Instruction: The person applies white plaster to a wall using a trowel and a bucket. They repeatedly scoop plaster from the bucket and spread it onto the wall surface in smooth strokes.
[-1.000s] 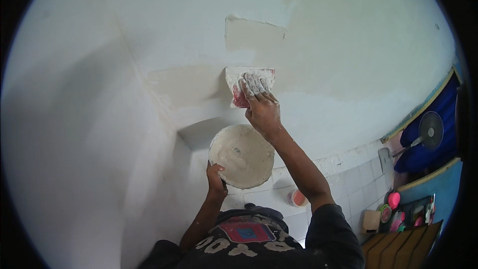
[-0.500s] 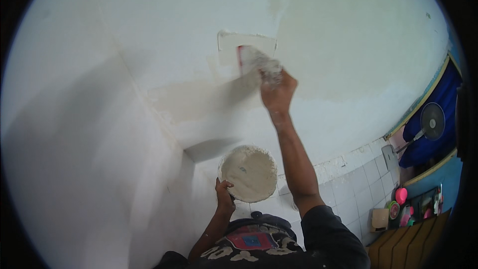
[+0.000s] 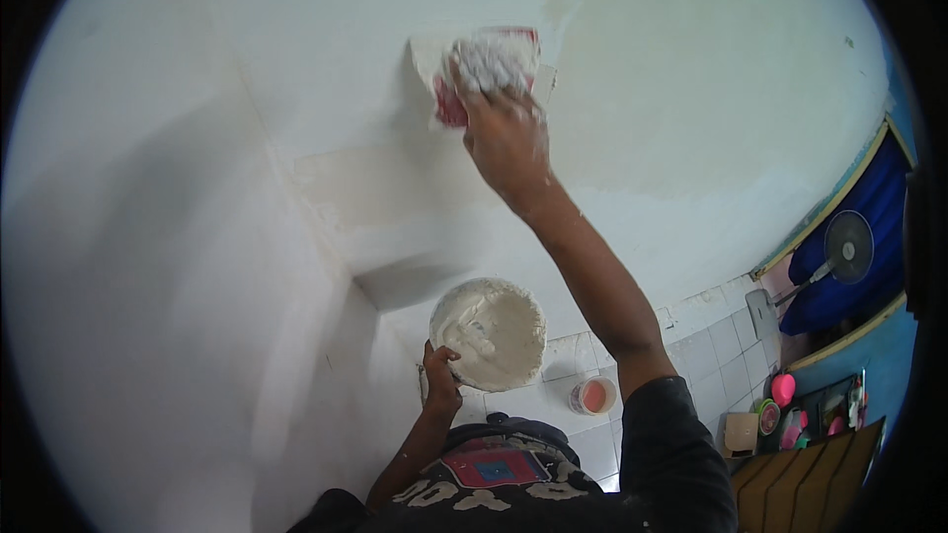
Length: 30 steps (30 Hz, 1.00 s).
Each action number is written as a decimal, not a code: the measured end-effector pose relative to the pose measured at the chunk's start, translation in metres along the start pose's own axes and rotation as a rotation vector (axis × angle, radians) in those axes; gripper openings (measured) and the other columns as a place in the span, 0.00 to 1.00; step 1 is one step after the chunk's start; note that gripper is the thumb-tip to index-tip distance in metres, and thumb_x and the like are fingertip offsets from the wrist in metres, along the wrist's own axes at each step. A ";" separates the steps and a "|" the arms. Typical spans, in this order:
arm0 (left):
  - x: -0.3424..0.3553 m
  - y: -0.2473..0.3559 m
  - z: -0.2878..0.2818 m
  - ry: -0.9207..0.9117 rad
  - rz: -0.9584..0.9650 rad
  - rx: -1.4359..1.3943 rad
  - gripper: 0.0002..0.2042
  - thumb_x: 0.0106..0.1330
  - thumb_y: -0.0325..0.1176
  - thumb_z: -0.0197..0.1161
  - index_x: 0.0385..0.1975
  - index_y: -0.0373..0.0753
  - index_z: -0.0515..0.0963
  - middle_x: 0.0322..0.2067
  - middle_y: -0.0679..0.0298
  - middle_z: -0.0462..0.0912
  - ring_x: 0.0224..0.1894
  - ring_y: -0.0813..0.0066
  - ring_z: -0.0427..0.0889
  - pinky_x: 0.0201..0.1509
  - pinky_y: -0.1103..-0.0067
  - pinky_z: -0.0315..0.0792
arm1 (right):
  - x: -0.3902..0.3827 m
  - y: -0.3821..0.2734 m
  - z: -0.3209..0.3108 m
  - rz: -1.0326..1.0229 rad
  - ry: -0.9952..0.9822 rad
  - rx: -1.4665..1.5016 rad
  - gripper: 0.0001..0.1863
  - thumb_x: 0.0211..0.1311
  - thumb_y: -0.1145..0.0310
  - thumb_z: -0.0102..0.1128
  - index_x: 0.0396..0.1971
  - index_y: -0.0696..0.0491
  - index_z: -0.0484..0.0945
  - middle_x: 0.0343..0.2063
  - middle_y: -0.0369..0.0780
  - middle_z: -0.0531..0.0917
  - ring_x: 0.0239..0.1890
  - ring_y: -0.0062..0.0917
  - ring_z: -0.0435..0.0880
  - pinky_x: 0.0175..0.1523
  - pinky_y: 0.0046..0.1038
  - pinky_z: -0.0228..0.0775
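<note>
My right hand (image 3: 506, 133) grips a red putty spreader (image 3: 451, 102) smeared with white putty, its blade held against the white wall (image 3: 365, 69). Its fingers are coated with putty as well. Low in front of me, my left hand (image 3: 442, 375) holds a round bucket (image 3: 538, 331) by its left rim, thumb over the edge. Inside lies thick off-white putty (image 3: 472, 331), its surface ridged.
A small tub (image 3: 593, 396) with something orange-pink in it stands on the tiled floor (image 3: 553, 405). To the right are a fan (image 3: 849, 248), a blue curtain (image 3: 825, 301), a cardboard box (image 3: 741, 433) and several colourful household items. A second wall (image 3: 168, 336) meets at the left corner.
My right hand has moved up and left along the wall, and the spreader now shows its broad side. The small tub has come into view beside the bucket, whose inner wall shows more.
</note>
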<state>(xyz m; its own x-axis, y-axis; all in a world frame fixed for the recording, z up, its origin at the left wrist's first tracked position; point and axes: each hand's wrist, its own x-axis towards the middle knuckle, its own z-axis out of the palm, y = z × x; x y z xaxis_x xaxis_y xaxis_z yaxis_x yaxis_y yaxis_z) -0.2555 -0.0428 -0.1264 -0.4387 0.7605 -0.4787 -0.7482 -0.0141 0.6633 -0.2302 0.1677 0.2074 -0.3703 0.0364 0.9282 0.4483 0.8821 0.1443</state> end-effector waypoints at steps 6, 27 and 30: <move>-0.008 0.004 0.008 0.015 0.047 0.001 0.25 0.45 0.31 0.54 0.49 0.39 0.68 0.43 0.58 0.73 0.44 0.62 0.76 0.41 0.68 0.79 | -0.151 -0.006 0.027 0.103 -0.287 0.101 0.32 0.50 0.80 0.56 0.61 0.59 0.70 0.60 0.48 0.75 0.61 0.42 0.75 0.65 0.41 0.67; -0.006 -0.001 -0.009 0.110 0.052 0.021 0.26 0.44 0.31 0.55 0.50 0.36 0.69 0.42 0.56 0.74 0.45 0.59 0.76 0.49 0.66 0.76 | -0.178 -0.053 0.035 0.209 -0.318 0.091 0.39 0.47 0.80 0.55 0.66 0.58 0.64 0.56 0.51 0.74 0.58 0.45 0.74 0.65 0.43 0.64; -0.010 0.004 -0.005 0.117 0.067 0.010 0.28 0.44 0.31 0.56 0.52 0.36 0.68 0.43 0.56 0.74 0.46 0.58 0.76 0.50 0.65 0.75 | -0.151 -0.068 0.002 0.404 -0.463 0.200 0.40 0.43 0.79 0.59 0.65 0.53 0.68 0.48 0.48 0.81 0.51 0.43 0.80 0.56 0.41 0.72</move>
<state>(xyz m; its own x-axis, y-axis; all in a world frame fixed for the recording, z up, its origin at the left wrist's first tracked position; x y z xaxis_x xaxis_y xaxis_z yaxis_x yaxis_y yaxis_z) -0.2563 -0.0540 -0.1219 -0.5429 0.6772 -0.4966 -0.7104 -0.0549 0.7017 -0.2063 0.1030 0.0567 -0.5369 0.5436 0.6451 0.4822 0.8252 -0.2940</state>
